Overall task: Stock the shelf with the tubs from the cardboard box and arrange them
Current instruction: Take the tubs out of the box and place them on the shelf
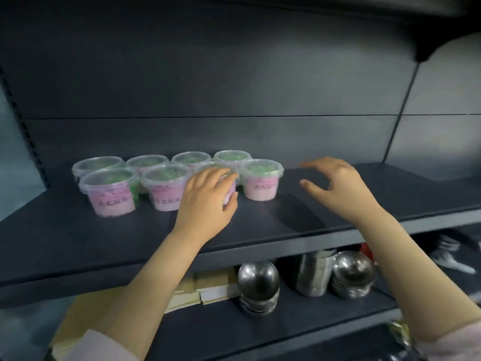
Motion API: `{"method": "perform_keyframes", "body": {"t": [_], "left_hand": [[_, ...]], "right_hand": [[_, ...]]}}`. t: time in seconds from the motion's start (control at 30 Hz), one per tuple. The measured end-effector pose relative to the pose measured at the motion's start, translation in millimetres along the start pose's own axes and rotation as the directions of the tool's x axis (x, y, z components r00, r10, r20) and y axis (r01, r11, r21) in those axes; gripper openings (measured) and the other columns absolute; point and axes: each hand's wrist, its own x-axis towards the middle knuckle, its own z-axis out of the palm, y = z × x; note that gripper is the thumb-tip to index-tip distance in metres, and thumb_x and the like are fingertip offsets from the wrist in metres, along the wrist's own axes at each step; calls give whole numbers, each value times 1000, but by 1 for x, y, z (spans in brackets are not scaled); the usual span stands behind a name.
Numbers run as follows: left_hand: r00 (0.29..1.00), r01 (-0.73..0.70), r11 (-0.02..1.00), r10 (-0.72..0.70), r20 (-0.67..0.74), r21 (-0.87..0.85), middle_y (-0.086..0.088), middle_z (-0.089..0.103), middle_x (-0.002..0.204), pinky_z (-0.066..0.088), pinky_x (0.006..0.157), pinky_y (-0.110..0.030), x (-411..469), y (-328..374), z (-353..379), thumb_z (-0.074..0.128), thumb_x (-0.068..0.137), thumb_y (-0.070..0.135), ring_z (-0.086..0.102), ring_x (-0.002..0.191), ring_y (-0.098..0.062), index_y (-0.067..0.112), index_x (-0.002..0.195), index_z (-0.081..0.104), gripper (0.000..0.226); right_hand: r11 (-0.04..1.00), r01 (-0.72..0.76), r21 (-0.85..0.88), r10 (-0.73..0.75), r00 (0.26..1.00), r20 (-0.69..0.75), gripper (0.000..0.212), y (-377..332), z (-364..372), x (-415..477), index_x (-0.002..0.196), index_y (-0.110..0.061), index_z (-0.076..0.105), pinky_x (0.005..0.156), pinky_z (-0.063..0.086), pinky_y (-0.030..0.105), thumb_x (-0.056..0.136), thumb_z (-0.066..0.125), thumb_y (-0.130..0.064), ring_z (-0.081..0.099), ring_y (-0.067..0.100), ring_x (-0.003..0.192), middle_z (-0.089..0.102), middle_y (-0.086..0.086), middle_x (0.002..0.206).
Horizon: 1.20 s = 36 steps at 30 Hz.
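Dark shelf (260, 225) is stocked with eight tubs (112, 188) (any remainder cannot be seen); one front tub (208, 168) is gripped by the left hand (205, 201), right hand (338, 186) spread empty.

Tubs (112, 194) in 2 rows at shelf (78, 230) left; metal bowls (257, 280) on lower shelf (299, 315) below, rt.

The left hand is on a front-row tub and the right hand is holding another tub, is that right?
Not quite: the head view shows the right hand empty, fingers spread above the shelf, holding no tub. The left hand is indeed on a front-row tub.
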Motion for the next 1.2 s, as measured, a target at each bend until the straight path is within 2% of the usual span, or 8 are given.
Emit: {"method": "perform_keyframes", "body": {"t": [0.13, 0.3, 0.5, 0.67, 0.73, 0.87, 1.03, 1.2], "left_hand": [[994, 26, 973, -49, -95, -229, 0, 58, 129, 34, 104, -38, -37, 68, -7, 46, 90, 31, 48, 123, -23, 16, 129, 57, 43], [996, -77, 919, 87, 8, -387, 2, 55, 133, 36, 107, -38, -95, 165, 17, 48, 91, 29, 45, 128, -21, 18, 134, 53, 44], [934, -156, 857, 290, 209, -492, 5, 55, 131, 40, 101, -36, -150, 273, 65, 46, 89, 33, 46, 125, -17, 20, 132, 54, 46], [816, -201, 830, 436, 380, -520, 5, 56, 131, 43, 99, -35, -181, 374, 118, 35, 90, 37, 49, 124, -16, 22, 133, 53, 49], [781, -192, 826, 455, 427, -530, 5, 56, 131, 43, 99, -35, -192, 416, 139, 37, 90, 38, 49, 125, -16, 23, 134, 52, 50], [731, -190, 816, 489, 476, -546, 5, 57, 130, 44, 98, -35, -212, 493, 171, 35, 88, 38, 50, 123, -16, 22, 131, 55, 50], [643, -136, 825, 495, 584, -549, 7, 49, 139, 36, 105, -34, -221, 558, 204, 50, 93, 32, 40, 131, -14, 25, 139, 47, 47], [585, -157, 810, 537, 608, -565, 1, 53, 137, 37, 104, -37, -210, 601, 248, 54, 91, 27, 44, 130, -19, 19, 138, 50, 48]], "right_hand": [[982, -127, -142, 86, 960, -268, 30, -9, -45, -90, 109, -19, 68, 99, 39, 41, 88, 56, -36, 57, 25, 110, 68, -1, 108], [930, -340, -141, 279, 900, -334, 32, 0, -70, -220, 115, -17, 66, 98, 40, 37, 87, 59, -30, 55, 24, 111, 66, 0, 112], [764, -631, -134, 574, 759, -306, 36, 50, -94, -375, 123, -19, 62, 94, 44, 40, 86, 65, -22, 56, 23, 110, 64, -1, 117], [595, -787, -164, 754, 617, -225, 44, 109, -126, -486, 125, -17, 62, 100, 46, 43, 83, 59, -32, 56, 26, 119, 63, 2, 127], [520, -839, -158, 815, 543, -202, 45, 135, -142, -523, 129, -18, 59, 103, 44, 41, 86, 64, -29, 52, 25, 125, 60, 1, 131], [437, -885, -159, 873, 460, -159, 49, 191, -170, -586, 134, -18, 55, 106, 41, 40, 87, 67, -26, 49, 26, 128, 58, 2, 134], [359, -924, -134, 924, 372, -87, 50, 246, -192, -626, 138, -19, 50, 110, 34, 39, 90, 62, -27, 43, 26, 133, 54, 2, 139], [324, -939, -114, 946, 325, 3, 49, 306, -187, -643, 140, -20, 48, 110, 35, 38, 92, 60, -26, 42, 25, 134, 53, 2, 140]]}}
